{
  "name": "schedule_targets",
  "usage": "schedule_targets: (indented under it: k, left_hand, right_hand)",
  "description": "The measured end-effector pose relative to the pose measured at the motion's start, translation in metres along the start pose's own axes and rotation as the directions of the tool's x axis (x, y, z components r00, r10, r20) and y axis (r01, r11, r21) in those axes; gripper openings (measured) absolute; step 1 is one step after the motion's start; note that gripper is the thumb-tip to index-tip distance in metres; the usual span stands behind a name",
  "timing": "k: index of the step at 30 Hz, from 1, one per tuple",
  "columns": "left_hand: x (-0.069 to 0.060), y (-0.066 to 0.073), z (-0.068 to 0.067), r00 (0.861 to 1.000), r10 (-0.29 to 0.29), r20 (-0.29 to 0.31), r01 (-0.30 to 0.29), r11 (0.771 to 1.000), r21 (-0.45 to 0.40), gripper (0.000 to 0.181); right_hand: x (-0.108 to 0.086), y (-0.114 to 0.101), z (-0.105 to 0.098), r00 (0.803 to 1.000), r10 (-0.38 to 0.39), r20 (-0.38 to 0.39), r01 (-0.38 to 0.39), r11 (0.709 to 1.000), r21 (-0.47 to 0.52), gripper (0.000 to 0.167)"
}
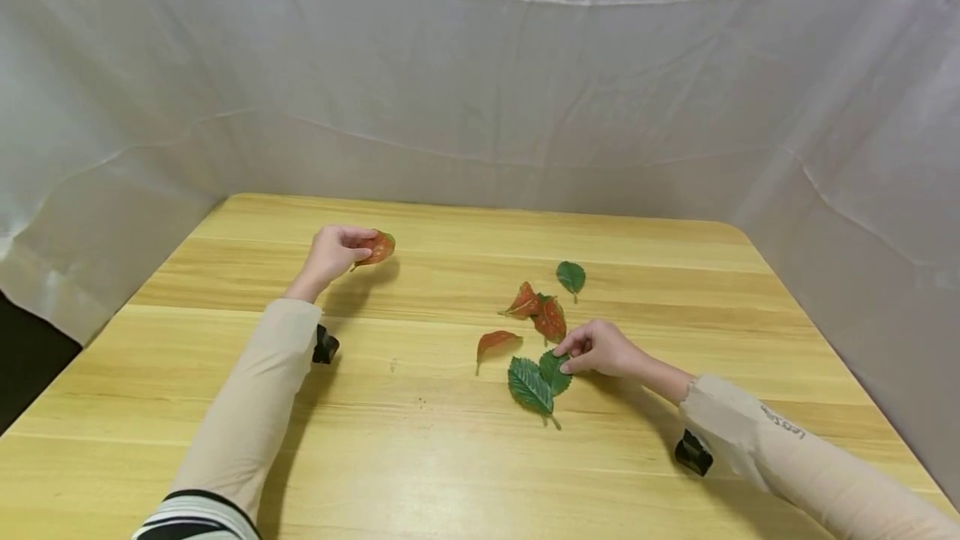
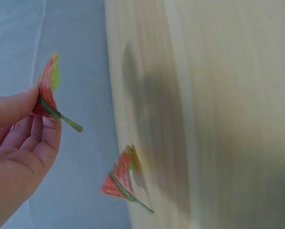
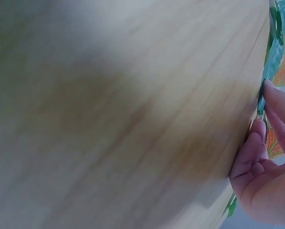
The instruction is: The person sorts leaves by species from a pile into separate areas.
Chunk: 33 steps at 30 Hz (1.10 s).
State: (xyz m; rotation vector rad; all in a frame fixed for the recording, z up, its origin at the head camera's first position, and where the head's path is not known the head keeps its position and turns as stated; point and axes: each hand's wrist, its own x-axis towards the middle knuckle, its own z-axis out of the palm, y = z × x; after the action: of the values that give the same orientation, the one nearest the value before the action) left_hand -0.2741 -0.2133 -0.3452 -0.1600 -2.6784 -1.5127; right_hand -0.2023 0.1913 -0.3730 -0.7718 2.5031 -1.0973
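By the fingers of the left hand [image 1: 333, 255], pinched almost closed, a red leaf [image 1: 381, 247] is held above the tabletop [image 1: 420, 457]; by those of the right hand [image 1: 603, 350], similarly narrowed, a green leaf [image 1: 553, 375] is gripped at its edge. A light pinch is advised, so that the adjoining second green leaf [image 1: 528, 386] is not dragged.

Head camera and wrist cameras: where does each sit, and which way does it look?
Head: on the head, facing forward and down at the table; left hand, right hand and sleeves show.
Left wrist: on that wrist, facing the left hand pinching a red leaf.
Right wrist: on that wrist, facing the table and right hand, touching a green leaf.
Head and left wrist share that red leaf.
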Motion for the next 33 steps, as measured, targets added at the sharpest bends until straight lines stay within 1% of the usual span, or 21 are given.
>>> schedule_targets:
  k: [4,8,12,17,26,31,33]
  left_hand:
    - [0.002,-0.004,-0.001,1.0,-0.019,-0.007,0.019,1.0,-0.004,0.031]
    - [0.004,-0.006,0.0,0.998,-0.055,-0.002,0.055,0.998,0.011,0.031]
    - [0.006,-0.008,0.001,0.995,-0.096,0.012,0.095,0.995,0.019,0.031]
    - [0.007,-0.009,0.002,0.992,-0.123,0.036,0.122,0.992,0.037,0.033]
    - [0.009,-0.013,0.003,0.984,-0.155,0.087,0.147,0.985,0.092,0.036]
    - [0.009,-0.015,0.004,0.985,-0.13,0.109,0.116,0.985,0.126,0.038]
    - [0.009,-0.016,0.005,0.986,-0.122,0.117,0.109,0.988,0.111,0.04]
  right_hand:
    - [-0.001,0.001,-0.001,1.0,0.007,-0.003,-0.007,1.0,-0.009,0.019]
    - [-0.002,0.002,-0.001,1.0,0.011,-0.001,-0.011,1.0,-0.013,0.018]
    - [-0.002,0.002,0.0,1.0,0.009,0.004,-0.009,1.0,-0.015,0.019]
    - [-0.002,0.001,-0.001,1.0,0.013,0.006,-0.013,1.0,-0.014,0.019]
    - [-0.003,0.001,-0.002,1.0,0.022,0.01,-0.022,1.0,0.0,0.019]
    - [-0.003,0.001,-0.002,1.0,0.019,0.012,-0.019,1.0,-0.001,0.019]
    - [-0.003,0.0,-0.002,1.0,0.017,0.013,-0.017,1.0,-0.003,0.019]
